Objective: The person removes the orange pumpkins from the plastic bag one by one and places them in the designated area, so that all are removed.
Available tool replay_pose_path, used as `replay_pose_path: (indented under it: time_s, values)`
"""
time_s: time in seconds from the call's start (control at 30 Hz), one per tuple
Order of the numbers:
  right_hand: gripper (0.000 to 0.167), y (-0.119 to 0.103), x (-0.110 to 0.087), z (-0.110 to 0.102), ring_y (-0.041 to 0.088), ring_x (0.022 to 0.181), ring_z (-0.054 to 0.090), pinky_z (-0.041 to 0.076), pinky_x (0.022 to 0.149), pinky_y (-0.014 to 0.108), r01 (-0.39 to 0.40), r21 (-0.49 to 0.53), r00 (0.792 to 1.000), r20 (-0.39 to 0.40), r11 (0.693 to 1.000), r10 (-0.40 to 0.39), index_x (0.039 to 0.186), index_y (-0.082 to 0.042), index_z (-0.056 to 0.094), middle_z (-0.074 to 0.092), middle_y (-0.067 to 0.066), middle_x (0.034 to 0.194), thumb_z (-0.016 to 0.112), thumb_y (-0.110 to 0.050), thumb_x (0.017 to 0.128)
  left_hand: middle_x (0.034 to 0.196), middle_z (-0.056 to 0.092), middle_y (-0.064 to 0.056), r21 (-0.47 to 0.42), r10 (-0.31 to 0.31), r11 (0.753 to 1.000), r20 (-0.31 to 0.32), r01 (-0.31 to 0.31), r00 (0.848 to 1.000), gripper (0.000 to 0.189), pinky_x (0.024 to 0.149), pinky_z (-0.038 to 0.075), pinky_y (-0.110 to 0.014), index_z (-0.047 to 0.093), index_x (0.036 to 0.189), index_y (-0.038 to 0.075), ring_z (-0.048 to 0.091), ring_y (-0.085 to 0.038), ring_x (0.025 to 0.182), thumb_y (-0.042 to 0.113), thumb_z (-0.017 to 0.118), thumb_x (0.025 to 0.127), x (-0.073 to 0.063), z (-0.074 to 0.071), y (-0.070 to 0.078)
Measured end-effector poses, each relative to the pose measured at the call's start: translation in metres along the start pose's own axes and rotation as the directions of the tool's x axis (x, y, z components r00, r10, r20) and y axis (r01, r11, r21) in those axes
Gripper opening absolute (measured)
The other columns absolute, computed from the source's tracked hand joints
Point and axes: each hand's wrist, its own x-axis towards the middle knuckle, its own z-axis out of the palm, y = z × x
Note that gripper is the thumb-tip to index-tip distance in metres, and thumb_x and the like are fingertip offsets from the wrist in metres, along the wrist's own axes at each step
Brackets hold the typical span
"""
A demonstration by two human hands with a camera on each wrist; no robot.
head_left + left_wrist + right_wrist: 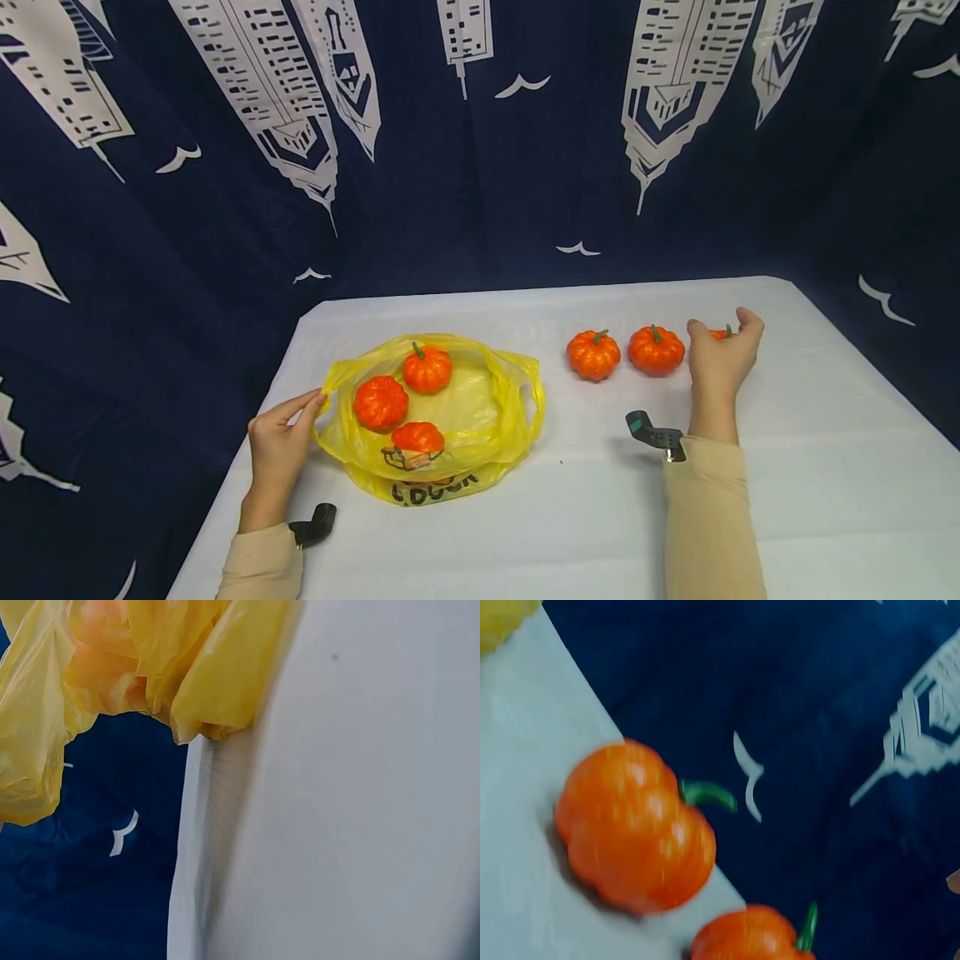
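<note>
Yellow plastic bag on the white table, open at the top, with three orange pumpkins visible inside. Pinched at its left edge by the left hand, between thumb and fingers. To the bag's right, a pair of pumpkins, just beside each other. Farther right, the right hand, with thumb and fingers on either side of another pumpkin, mostly hidden; cannot tell whether gripping or only touching. Behind, dark blue cloth printed in white.
</note>
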Motion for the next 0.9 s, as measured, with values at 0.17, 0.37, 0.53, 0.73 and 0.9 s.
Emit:
replay_pose_path:
  time_s: [0.17,0.37,0.53,0.73,0.9]
  values:
    - [0.058,-0.015,-0.015,0.013,0.014,0.147,0.032,0.032,0.122,0.032,0.07,0.072,0.994,0.078,0.995,-0.076,0.148,-0.017,0.039,0.038,0.002,0.157,0.063,-0.013,0.095,0.085,0.076,-0.022,0.002,0.003,1.0,-0.016,-0.003,1.0,0.014,0.08,0.046,0.0,0.079,0.089,-0.005,0.059,0.021,0.087,-0.01,0.081,0.076,-0.003,-0.002,0.0]
    - [0.051,-0.03,-0.033,0.024,0.017,0.132,0.05,0.046,0.112,0.034,0.13,0.114,0.967,0.206,0.985,-0.152,0.144,-0.011,0.047,0.053,0.006,0.142,0.064,-0.01,0.096,0.086,0.077,-0.02,0.008,0.027,1.0,-0.012,-0.027,1.0,0.014,0.08,0.047,0.0,0.079,0.089,-0.003,0.063,0.016,0.088,-0.008,0.081,0.077,0.002,-0.002,0.0]
    - [0.037,-0.033,-0.048,0.036,0.006,0.107,0.057,0.05,0.101,0.023,0.2,0.075,0.911,0.354,0.977,-0.214,0.133,-0.005,0.055,0.064,0.005,0.121,0.063,-0.009,0.097,0.086,0.077,-0.02,0.004,0.017,1.0,-0.009,-0.017,1.0,0.014,0.079,0.047,0.0,0.079,0.089,-0.003,0.064,0.015,0.087,-0.008,0.081,0.076,0.003,-0.003,0.001]
    - [0.033,-0.035,-0.065,0.05,0.005,0.099,0.061,0.051,0.087,0.01,0.27,0.097,0.786,0.553,0.958,-0.277,0.128,0.002,0.055,0.064,0.005,0.113,0.063,-0.004,0.096,0.086,0.075,-0.023,-0.011,0.025,1.0,-0.011,-0.025,1.0,0.013,0.079,0.047,0.0,0.078,0.089,-0.006,0.059,0.023,0.09,-0.01,0.08,0.076,0.004,-0.003,0.0]
    - [0.032,-0.037,-0.078,0.061,0.006,0.097,0.063,0.053,0.083,0.01,0.318,0.079,0.661,0.696,0.945,-0.281,0.126,0.004,0.056,0.065,0.016,0.117,0.064,-0.004,0.095,0.085,0.075,-0.024,-0.017,0.038,0.999,-0.014,-0.038,0.999,0.014,0.08,0.047,0.0,0.078,0.088,-0.007,0.059,0.022,0.09,-0.011,0.08,0.075,0.004,-0.003,0.001]
